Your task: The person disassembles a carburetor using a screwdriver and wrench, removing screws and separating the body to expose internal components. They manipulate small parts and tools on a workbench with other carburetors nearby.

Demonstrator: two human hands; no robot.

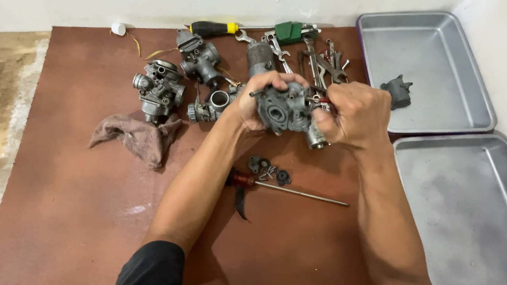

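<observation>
Above brown mat (77,206): carburetor body (281,109) clenched in left hand (256,103), right hand (354,114) fingers gripping small tool at it. Screws, small parts (269,171) already off, beside screwdriver (286,189). Reassembly, two carburetors (176,78) untouched.

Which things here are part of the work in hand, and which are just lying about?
In hand:
left hand
right hand
grey carburetor body
small loose parts

Lying about:
rag
two other carburetors
wrenches
long screwdriver
two metal trays
</observation>
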